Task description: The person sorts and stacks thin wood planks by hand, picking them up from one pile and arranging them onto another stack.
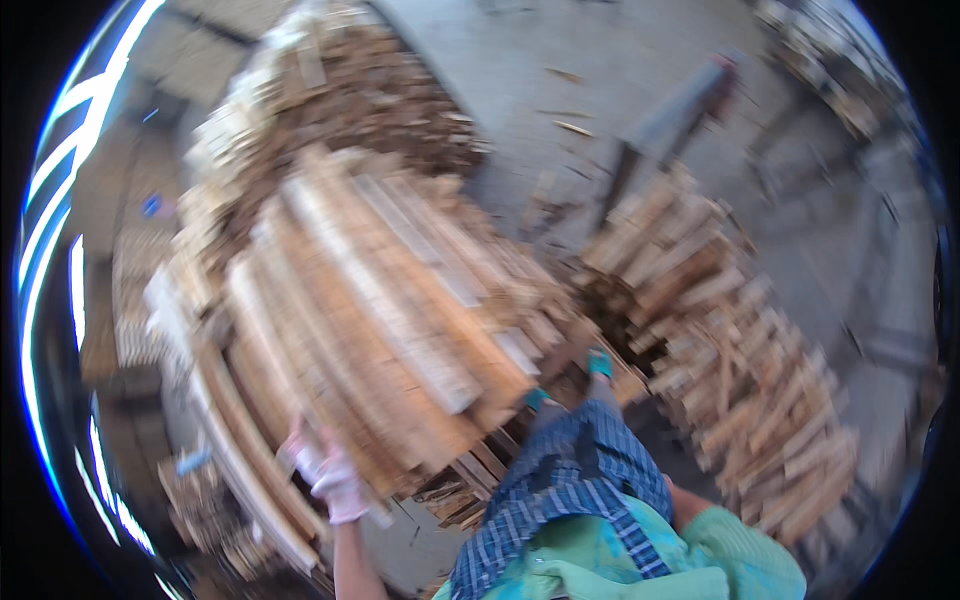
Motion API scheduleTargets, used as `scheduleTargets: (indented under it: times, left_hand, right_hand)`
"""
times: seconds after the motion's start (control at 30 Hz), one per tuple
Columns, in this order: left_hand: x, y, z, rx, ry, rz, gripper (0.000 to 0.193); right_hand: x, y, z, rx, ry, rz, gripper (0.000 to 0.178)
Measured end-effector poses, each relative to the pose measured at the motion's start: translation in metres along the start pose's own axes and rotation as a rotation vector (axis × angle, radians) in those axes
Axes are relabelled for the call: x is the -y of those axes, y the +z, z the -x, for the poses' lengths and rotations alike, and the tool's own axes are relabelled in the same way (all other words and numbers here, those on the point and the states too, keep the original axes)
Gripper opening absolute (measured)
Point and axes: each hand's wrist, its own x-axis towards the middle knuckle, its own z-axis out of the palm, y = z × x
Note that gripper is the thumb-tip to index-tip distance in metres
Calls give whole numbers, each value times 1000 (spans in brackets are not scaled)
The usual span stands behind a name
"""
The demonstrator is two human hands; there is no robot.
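- Although motion blurs everything, long boards (390,310) show side by side atop a stack, their ends uneven along its near edge.
- Each board will probably feel stiff, fairly light and rough rather than slippery; splinters seem likelier than breakage. The jutting near ends look best to grip.
- At the stack's near left corner is the gloved left hand (333,482), fingers seemingly spread; contact I cannot tell.
- The right hand is hidden, so its fingers cannot be judged.
- Teal shoes (599,364) stand by the near right corner.
- A heap of short wood pieces (750,400) blocks the right side; another woodpile (370,115) crowds the far edge.
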Motion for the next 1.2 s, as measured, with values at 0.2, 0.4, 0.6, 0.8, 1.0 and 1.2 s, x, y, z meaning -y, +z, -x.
scheduleTargets:
  times: [0.2,0.4,0.6,0.8,1.0,1.2]
  left_hand:
    - [-6,-4,-25,-71,136,-57,42]
    - [1,-39,1,-46,-353,775,56]
    - [28,-156,9,-11,-477,1298,56]
    - [176,-261,10,-175,-524,515,47]
    - [388,-228,49,60,-601,-187,56]
    - [385,-219,37,202,-772,-426,72]
  right_hand:
    - [-12,-53,-35,-137,-43,98,49]
    - [27,-122,-53,-224,-121,324,46]
    - [44,-179,-51,-329,-149,467,43]
    - [-1,-266,-38,-419,-190,654,41]
    - [78,-437,19,-817,-456,-119,47]
    - [414,-340,147,-738,-778,-212,47]
